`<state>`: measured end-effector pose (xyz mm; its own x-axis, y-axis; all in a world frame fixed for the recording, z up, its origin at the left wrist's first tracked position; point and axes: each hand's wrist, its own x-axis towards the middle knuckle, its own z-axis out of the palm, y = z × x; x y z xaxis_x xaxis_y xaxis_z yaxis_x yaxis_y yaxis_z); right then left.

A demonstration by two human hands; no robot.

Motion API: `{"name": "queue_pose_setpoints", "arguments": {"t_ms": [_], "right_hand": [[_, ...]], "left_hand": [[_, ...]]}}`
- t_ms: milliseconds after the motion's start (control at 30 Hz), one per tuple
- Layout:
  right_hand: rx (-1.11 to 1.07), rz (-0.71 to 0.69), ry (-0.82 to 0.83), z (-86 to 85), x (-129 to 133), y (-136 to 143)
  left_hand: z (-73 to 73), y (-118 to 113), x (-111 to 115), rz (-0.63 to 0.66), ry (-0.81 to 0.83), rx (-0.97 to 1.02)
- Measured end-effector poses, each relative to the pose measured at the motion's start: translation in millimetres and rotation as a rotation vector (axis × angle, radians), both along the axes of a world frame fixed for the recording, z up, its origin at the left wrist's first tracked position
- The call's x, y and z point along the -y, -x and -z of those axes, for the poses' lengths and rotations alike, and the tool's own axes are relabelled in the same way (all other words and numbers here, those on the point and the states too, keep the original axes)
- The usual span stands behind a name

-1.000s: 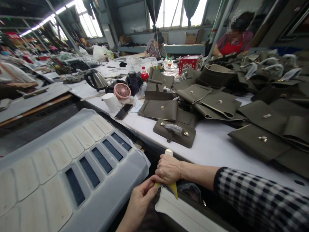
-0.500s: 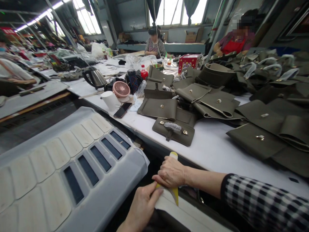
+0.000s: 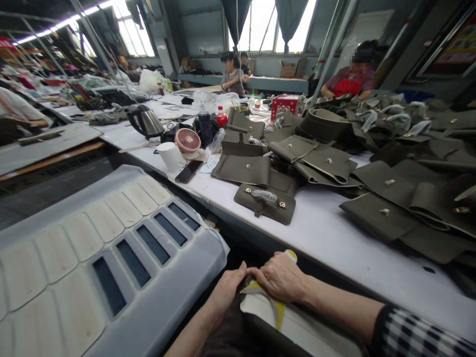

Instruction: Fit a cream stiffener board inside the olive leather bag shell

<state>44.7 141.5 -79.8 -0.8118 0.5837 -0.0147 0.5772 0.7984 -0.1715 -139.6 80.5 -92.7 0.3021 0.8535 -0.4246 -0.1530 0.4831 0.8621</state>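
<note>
My right hand [image 3: 283, 278] is closed around a yellow-and-white hand tool [image 3: 291, 256]. Its rounded end sticks out above the fist, and a yellow part shows below; its exact kind is unclear. Under that fist lies a dark olive bag piece [image 3: 275, 342] with a white panel [image 3: 297, 325] on it. At the near left corner of this piece, my left hand [image 3: 227, 290] grips the edge between thumb and fingers. The thumbs nearly meet there, and the fingers beneath are partly hidden.
To the left is a grey-covered board [image 3: 178, 277] bearing pale panels and dark strips. Across the white table [image 3: 316, 223] lie several olive bag parts [image 3: 241, 168], a phone [image 3: 189, 171], a paper roll [image 3: 171, 156], a pink fan [image 3: 187, 140] and a kettle [image 3: 145, 121]. Co-workers sit beyond.
Both hands have shifted slightly, the right one lower and to the right with the tool tilted more. My left hand now wraps the piece's corner edge instead of pressing on its top.
</note>
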Motion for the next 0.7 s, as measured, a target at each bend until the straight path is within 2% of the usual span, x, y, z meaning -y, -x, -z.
{"name": "queue_pose_setpoints", "arguments": {"t_ms": [133, 233, 367, 467, 600, 700], "right_hand": [[0.024, 0.067, 0.094, -1.3, 3, -8], [0.053, 0.170, 0.164, -4.9, 5, -19], [0.080, 0.457, 0.245, -9.3, 2, -45], [0.066, 0.660, 0.404, -16.0, -6, -71], [-0.056, 0.668, 0.740, -38.3, -6, -103], [-0.364, 0.646, 1.091, -58.0, 17, -114]], "left_hand": [[1.1, -2, -5, 0.071, -0.063, -0.007], [-0.4, -1, -9, 0.125, -0.028, -0.024], [-1.0, -1, -15, 0.146, 0.028, -0.072], [0.0, -3, -19, 0.136, 0.051, -0.080], [9.4, -1, -10, 0.009, 0.094, -0.054], [30.7, 3, 15, -0.235, 0.267, 0.017]]}}
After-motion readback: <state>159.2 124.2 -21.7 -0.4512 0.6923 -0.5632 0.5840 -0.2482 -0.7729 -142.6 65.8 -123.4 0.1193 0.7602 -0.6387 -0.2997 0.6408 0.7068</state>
